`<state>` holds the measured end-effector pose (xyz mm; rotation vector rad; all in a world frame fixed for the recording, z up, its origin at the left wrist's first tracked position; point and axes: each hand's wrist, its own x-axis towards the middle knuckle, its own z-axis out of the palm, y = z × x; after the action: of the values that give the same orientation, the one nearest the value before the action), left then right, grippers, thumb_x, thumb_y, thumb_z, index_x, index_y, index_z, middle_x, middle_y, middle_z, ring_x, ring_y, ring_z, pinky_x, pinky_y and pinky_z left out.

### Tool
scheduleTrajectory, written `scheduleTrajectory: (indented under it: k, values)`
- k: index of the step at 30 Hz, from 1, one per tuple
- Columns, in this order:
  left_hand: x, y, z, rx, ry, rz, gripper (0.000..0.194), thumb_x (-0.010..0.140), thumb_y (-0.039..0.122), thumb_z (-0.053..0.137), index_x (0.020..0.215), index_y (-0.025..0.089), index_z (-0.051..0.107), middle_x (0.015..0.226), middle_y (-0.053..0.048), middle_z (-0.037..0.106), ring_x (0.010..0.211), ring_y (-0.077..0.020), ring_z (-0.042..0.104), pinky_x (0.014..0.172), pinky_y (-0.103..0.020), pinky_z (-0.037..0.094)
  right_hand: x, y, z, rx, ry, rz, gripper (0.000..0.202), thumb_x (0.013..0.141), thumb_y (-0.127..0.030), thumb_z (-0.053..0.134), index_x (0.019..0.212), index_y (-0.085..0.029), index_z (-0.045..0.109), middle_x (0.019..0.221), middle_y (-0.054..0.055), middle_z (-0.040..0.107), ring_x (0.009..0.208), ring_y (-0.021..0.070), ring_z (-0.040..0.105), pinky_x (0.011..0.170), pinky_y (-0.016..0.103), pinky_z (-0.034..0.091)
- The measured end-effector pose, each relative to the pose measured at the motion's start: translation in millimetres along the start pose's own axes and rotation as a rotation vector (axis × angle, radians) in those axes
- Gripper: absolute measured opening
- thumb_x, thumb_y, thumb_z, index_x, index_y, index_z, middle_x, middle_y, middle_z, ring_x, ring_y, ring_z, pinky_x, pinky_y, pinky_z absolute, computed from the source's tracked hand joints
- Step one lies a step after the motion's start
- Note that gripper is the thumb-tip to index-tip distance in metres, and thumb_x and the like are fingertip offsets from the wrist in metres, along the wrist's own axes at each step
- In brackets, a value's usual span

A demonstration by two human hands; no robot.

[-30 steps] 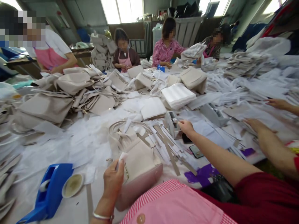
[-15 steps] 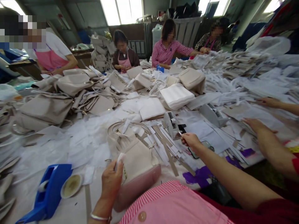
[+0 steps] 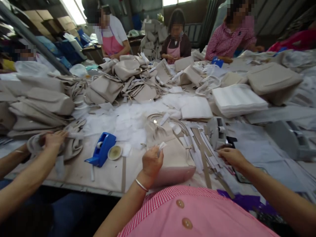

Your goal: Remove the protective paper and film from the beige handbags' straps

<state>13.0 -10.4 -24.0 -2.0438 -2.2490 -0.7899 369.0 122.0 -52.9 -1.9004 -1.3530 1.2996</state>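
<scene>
A beige handbag [image 3: 172,153] lies on the table in front of me, its handles [image 3: 160,121] pointing away. My left hand [image 3: 151,161] is over the bag's left side, fingers closed on a small white wrapping piece [image 3: 161,147]. To the right, my right hand [image 3: 230,156] has its fingers pinched together at the front end of a grey tape dispenser [image 3: 217,131]. Whatever lies between those fingertips is too small to make out. White and beige strips [image 3: 206,154] lie between the bag and the dispenser.
A blue tape dispenser [image 3: 102,149] and a small round dish [image 3: 115,152] stand left. A co-worker's hands [image 3: 55,140] handle beige material there. Stacked white sheets [image 3: 239,98], another grey dispenser [image 3: 291,138] and a phone [image 3: 243,176] lie right. Bags [image 3: 103,89] are heaped beyond; several people work opposite.
The view has swung left, so the table's contents appear farther right. A co-worker's hands have come into view at left; those at right have left it. My hands keep nearly the same positions.
</scene>
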Motion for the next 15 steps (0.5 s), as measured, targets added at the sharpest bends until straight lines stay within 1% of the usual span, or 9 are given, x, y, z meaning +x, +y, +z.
scheduleTrajectory:
  k: [1,3,5,6,8,9,11,13,15]
  values:
    - [-1.2,1.6,-0.4,0.019,-0.007,-0.005,0.017,0.094,0.023,0.05,0.101,0.016,0.064,0.087,-0.01,0.071,0.083,-0.0244,0.066,0.076,-0.034,0.05,-9.9,-12.8,13.0,0.023,-0.097,-0.001,0.02,0.066,-0.032,0.066,0.056,-0.016,0.06,0.052,0.008,0.056,0.04,0.0102,0.041,0.037,0.024,0.029]
    - [-3.9,5.0,-1.4,0.064,-0.028,-0.008,0.015,0.094,0.023,0.051,0.101,0.017,0.063,0.086,-0.009,0.07,0.08,-0.0242,0.065,0.073,-0.034,0.048,-32.8,-45.8,46.7,0.085,-0.274,-0.023,0.025,0.066,-0.041,0.068,0.068,-0.016,0.064,0.063,0.007,0.062,0.045,0.0093,0.044,0.039,0.021,0.032]
    - [-6.7,8.3,-2.7,0.11,-0.05,0.006,0.014,0.094,0.024,0.051,0.099,0.018,0.063,0.086,-0.009,0.07,0.078,-0.0237,0.064,0.07,-0.034,0.046,-56.4,-82.7,85.6,0.183,-0.441,-0.066,0.031,0.067,-0.045,0.07,0.071,-0.016,0.062,0.063,0.004,0.062,0.045,0.0078,0.043,0.039,0.02,0.03]
    - [-7.8,9.7,-3.5,0.13,-0.061,0.021,0.013,0.094,0.024,0.051,0.098,0.018,0.062,0.085,-0.008,0.069,0.078,-0.0236,0.064,0.069,-0.034,0.045,-67.0,-99.5,104.6,0.203,-0.498,-0.074,0.032,0.067,-0.046,0.07,0.07,-0.016,0.061,0.061,0.003,0.061,0.044,0.0074,0.043,0.038,0.019,0.03]
    - [-9.3,12.0,-4.7,0.153,-0.078,0.061,0.012,0.094,0.024,0.051,0.097,0.019,0.061,0.085,-0.008,0.069,0.078,-0.0234,0.063,0.067,-0.034,0.044,-83.3,-124.5,137.8,0.234,-0.555,-0.063,0.031,0.069,-0.044,0.069,0.067,-0.016,0.058,0.06,0.002,0.06,0.044,0.0071,0.043,0.037,0.018,0.028]
    - [-9.8,12.8,-5.0,0.159,-0.08,0.079,0.012,0.095,0.024,0.051,0.097,0.018,0.061,0.084,-0.008,0.069,0.078,-0.0234,0.063,0.067,-0.034,0.043,-88.4,-131.4,150.9,0.224,-0.557,-0.049,0.029,0.07,-0.042,0.068,0.066,-0.016,0.057,0.06,0.002,0.06,0.043,0.007,0.043,0.036,0.018,0.028]
    - [-10.4,13.6,-4.8,0.169,-0.08,0.105,0.014,0.097,0.023,0.047,0.095,0.018,0.06,0.082,-0.007,0.068,0.077,-0.0229,0.063,0.065,-0.034,0.042,-92.8,-134.6,169.6,0.181,-0.535,-0.019,0.025,0.071,-0.037,0.065,0.064,-0.016,0.055,0.058,0.001,0.059,0.042,0.0068,0.043,0.035,0.018,0.026]
    - [-11.2,13.6,-3.3,0.175,-0.081,0.118,0.018,0.099,0.023,0.043,0.092,0.018,0.059,0.08,-0.006,0.067,0.074,-0.0225,0.063,0.063,-0.035,0.041,-91.5,-128.4,179.6,0.127,-0.507,0.001,0.021,0.071,-0.032,0.064,0.063,-0.015,0.055,0.055,0.001,0.057,0.041,0.0067,0.042,0.034,0.018,0.024]
    - [-12.5,13.0,-0.9,0.173,-0.09,0.116,0.021,0.1,0.024,0.042,0.089,0.018,0.059,0.079,-0.007,0.066,0.074,-0.0228,0.063,0.062,-0.035,0.041,-88.3,-120.0,183.9,0.091,-0.494,0.012,0.019,0.071,-0.03,0.064,0.062,-0.015,0.056,0.054,0.001,0.057,0.04,0.0068,0.042,0.034,0.017,0.023]
